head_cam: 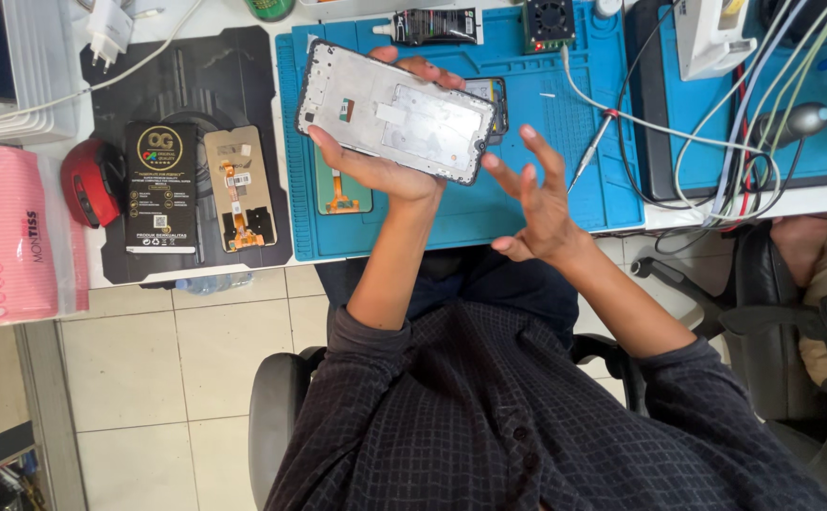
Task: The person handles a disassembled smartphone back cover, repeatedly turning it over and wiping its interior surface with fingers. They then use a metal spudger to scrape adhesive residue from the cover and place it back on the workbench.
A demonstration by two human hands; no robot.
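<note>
My left hand [387, 163] holds a phone frame [396, 111] with no screen, its grey inner side facing up, tilted above the blue work mat [546, 180]. Fingers wrap its far edge and the thumb rests on the near left edge. My right hand [534, 201] hovers just right of the frame's lower right corner, fingers spread, holding nothing. A replacement screen part [341, 192] with an orange flex lies on the mat under the frame.
On the black mat [195, 80] lie a black box [161, 186] and a display panel [240, 186]. A red mouse [92, 182], pink tissue pack [14, 232], glue tube [429, 26], screwdriver [591, 152], cables [716, 142] and a second mouse [797, 122] surround. Another person's leg [825, 255] is at right.
</note>
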